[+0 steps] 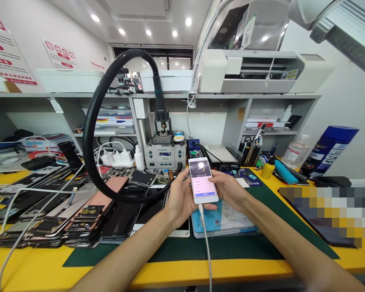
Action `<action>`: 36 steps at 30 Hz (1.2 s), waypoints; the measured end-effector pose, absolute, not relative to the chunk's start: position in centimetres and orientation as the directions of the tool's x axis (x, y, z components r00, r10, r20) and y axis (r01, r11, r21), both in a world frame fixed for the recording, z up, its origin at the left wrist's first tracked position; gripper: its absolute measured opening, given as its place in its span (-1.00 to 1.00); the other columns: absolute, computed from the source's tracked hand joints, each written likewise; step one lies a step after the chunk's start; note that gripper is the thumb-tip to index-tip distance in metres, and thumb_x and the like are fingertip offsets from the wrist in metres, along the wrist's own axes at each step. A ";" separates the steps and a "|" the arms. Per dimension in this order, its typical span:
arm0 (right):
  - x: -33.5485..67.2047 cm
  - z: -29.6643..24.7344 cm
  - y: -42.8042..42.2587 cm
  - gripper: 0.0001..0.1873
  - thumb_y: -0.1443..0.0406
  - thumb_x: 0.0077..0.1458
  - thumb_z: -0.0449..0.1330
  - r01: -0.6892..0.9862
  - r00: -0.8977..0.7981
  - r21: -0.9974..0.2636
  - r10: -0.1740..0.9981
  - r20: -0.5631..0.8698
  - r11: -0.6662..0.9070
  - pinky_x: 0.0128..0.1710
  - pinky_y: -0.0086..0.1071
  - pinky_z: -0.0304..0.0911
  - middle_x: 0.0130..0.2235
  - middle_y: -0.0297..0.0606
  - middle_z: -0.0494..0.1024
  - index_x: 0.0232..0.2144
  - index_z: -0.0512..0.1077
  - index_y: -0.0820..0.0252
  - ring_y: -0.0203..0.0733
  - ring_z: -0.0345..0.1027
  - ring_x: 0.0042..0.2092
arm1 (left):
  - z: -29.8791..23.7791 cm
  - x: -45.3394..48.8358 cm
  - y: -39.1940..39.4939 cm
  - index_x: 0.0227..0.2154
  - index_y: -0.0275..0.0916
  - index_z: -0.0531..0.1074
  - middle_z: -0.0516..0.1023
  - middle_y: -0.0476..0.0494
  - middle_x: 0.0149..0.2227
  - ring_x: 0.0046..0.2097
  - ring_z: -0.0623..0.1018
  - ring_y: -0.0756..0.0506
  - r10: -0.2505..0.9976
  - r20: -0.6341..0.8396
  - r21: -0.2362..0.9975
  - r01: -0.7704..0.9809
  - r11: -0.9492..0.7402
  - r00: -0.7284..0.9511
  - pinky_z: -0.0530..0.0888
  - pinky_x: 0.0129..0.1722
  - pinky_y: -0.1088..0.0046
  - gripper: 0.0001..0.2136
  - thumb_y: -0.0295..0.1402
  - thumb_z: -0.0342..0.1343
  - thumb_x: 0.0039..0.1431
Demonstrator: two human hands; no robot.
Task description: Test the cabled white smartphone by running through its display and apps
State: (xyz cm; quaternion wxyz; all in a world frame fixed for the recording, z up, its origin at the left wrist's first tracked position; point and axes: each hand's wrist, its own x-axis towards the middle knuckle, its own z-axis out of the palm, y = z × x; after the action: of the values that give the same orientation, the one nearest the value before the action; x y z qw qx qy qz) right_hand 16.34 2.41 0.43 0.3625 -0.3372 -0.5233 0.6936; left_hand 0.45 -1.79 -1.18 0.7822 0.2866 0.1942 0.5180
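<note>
A white smartphone [205,198] with a lit screen is held upright at the middle of the bench, its screen facing me. My left hand [180,199] is closed round its left side and lower back. From the right, my right hand [229,187] grips the phone's edge, with the thumb over the screen; its other fingers are mostly hidden behind. A white charging cable [207,247] is plugged into the bottom of the phone and runs down toward me. Beneath my hands lies a clear plastic case [231,227] with a blue card on it.
Stacks of phone parts [82,219] cover the left bench. A thick black hose [89,121] loops up from a hot-air station [162,156]. A green mat [170,253] lies on the yellow bench [158,278]. Bottles, a blue spray can [331,150] and a dark flat panel [316,219] stand right.
</note>
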 end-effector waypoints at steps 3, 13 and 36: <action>16.5 0.7 2.3 -0.59 0.39 -0.06 0.14 -0.144 -0.529 -0.972 0.845 -0.081 -0.184 -0.34 -0.34 0.24 -0.26 -0.20 0.60 -0.09 0.47 0.20 -0.12 0.40 -0.30 | -1.0 0.4 -1.9 0.11 -0.35 0.34 0.55 -0.36 -0.14 -0.17 0.59 -0.26 0.926 -0.013 0.645 -0.704 0.296 0.378 0.60 -0.30 0.16 -0.47 -0.03 -0.03 0.27; 16.8 0.8 2.5 -0.43 0.51 -0.25 0.11 -0.131 -0.595 -0.976 0.802 -0.061 -0.172 -0.35 -0.35 0.23 -0.19 -0.23 0.61 -0.09 0.45 0.17 -0.11 0.42 -0.25 | -1.4 0.4 -1.8 0.12 -0.33 0.33 0.56 -0.35 -0.14 -0.18 0.60 -0.25 0.927 -0.001 0.650 -0.705 0.286 0.375 0.61 -0.32 0.17 -0.47 -0.03 -0.02 0.26; 17.7 0.6 2.8 -0.36 0.50 -0.10 0.23 -0.064 -0.682 -0.997 0.731 0.018 -0.035 -0.28 -0.35 0.24 -0.06 -0.20 0.55 0.08 0.33 0.14 -0.13 0.41 -0.15 | -1.0 0.6 -2.1 0.10 -0.35 0.34 0.57 -0.35 -0.17 -0.24 0.60 -0.22 0.931 0.007 0.671 -0.691 0.267 0.366 0.59 -0.39 0.25 -0.48 -0.03 -0.06 0.28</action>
State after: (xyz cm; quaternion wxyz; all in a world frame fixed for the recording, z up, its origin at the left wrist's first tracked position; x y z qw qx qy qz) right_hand 17.68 2.76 0.55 0.2974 -0.2655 -0.6276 0.6687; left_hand 0.56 -2.06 -1.03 0.7703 0.2991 0.1999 0.5264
